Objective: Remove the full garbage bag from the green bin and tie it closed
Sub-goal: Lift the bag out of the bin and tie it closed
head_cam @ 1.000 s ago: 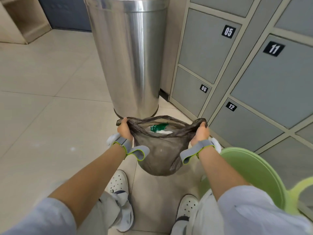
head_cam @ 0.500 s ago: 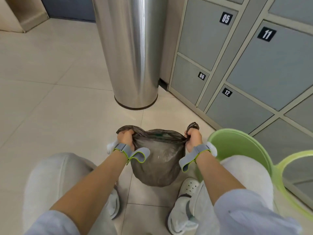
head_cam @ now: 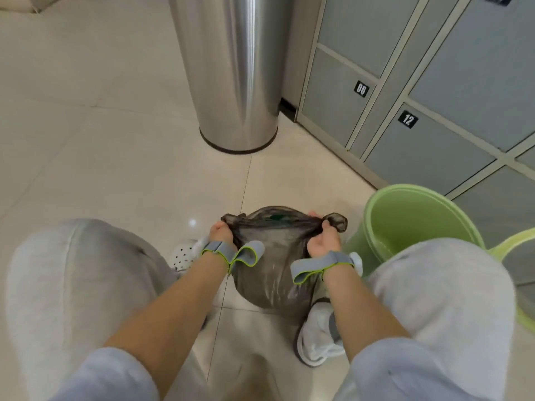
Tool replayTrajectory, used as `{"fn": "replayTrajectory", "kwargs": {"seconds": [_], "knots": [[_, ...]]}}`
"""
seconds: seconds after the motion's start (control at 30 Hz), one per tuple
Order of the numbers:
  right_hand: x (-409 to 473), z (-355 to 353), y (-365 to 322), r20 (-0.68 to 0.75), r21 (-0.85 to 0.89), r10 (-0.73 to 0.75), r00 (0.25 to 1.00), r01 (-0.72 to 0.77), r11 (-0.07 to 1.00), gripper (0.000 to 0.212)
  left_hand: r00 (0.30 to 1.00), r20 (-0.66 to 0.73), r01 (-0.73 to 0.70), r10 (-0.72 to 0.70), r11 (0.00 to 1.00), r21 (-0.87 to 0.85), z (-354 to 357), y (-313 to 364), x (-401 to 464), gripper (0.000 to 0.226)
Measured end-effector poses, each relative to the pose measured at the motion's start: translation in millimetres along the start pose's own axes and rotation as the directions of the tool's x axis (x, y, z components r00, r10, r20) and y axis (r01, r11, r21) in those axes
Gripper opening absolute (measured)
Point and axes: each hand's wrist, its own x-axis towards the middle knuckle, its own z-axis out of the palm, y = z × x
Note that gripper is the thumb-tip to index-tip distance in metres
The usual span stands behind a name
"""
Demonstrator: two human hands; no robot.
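Bright, even indoor light with soft shadows and wide-angle bending at the edges.

A white glare spot sits on the glossy floor tiles (head_cam: 115, 157) left of centre, and pale vertical streaks run down the steel bin (head_cam: 234, 73) at the top. The lockers (head_cam: 434, 82) at upper right lean and curve outward. The knees and sleeves along the bottom edge look soft and blurred; the centre is sharper.

1. A tall stainless steel bin (head_cam: 234, 73) stands upright on the beige tiled floor (head_cam: 101, 146).
2. Grey lockers (head_cam: 419, 96) line the right wall, with number plates 06 (head_cam: 361, 89) and 12 (head_cam: 407, 119).
3. A white perforated clog (head_cam: 182, 254) shows beside a grey-trousered knee (head_cam: 78, 285).
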Motion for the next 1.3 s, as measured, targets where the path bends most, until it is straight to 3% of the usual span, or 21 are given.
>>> {"fn": "replayTrajectory", "kwargs": {"seconds": [0.1,0.17,0.3,0.4,0.57,0.7,0.9,1.07,1.2,1.3], "knots": [[2,-2,5,0.014,0.196,0.026,1.0,-0.028,0.98,0.041,0.993,0.003,0.119,-0.12,0.976,-0.184,-4,-9,10,0.033],[5,-5,8,0.028,0.237,0.014,1.0,-0.02,0.971,0.042,0.99,0.024,0.137,-0.136,0.951,-0.277,-5,-18,18,0.035],[2,-16,14,0.018,0.138,0.0,1.0,-0.002,0.99,0.041,0.988,0.089,0.151,-0.125,0.889,-0.432,-3,-31,18,0.039],[5,-23,16,-0.038,-0.089,-0.07,0.997,0.066,0.994,0.039,0.987,0.099,0.162,-0.129,0.837,-0.523,-4,-36,25,0.038],[12,-33,19,-0.1,-0.501,-0.238,0.966,0.158,0.851,0.03,0.991,0.046,0.135,-0.127,0.886,-0.443,-6,-37,25,0.038],[16,-36,23,0.0,-0.837,-0.344,0.939,0.188,0.514,0.02,0.994,0.11,0.038,0.0,0.94,-0.338,3,-34,11,0.033],[8,-31,26,0.063,-0.843,-0.171,0.983,0.144,0.518,0.026,0.957,0.288,0.022,0.024,0.988,-0.154,14,-41,-4,0.035],[-2,-28,32,0.137,-0.834,-0.104,0.985,0.171,0.525,0.038,0.902,0.42,-0.024,0.104,0.981,-0.191,22,-60,-9,0.024],[-6,-30,35,0.196,-0.891,-0.087,0.977,0.215,0.4,0.025,0.869,0.483,-0.059,0.11,0.991,-0.119,22,-70,-7,0.031],[-1,-33,40,0.188,-0.898,-0.099,0.977,0.212,0.386,0.024,0.889,0.452,-0.054,0.075,0.997,-0.059,24,-74,-3,0.037]]}}
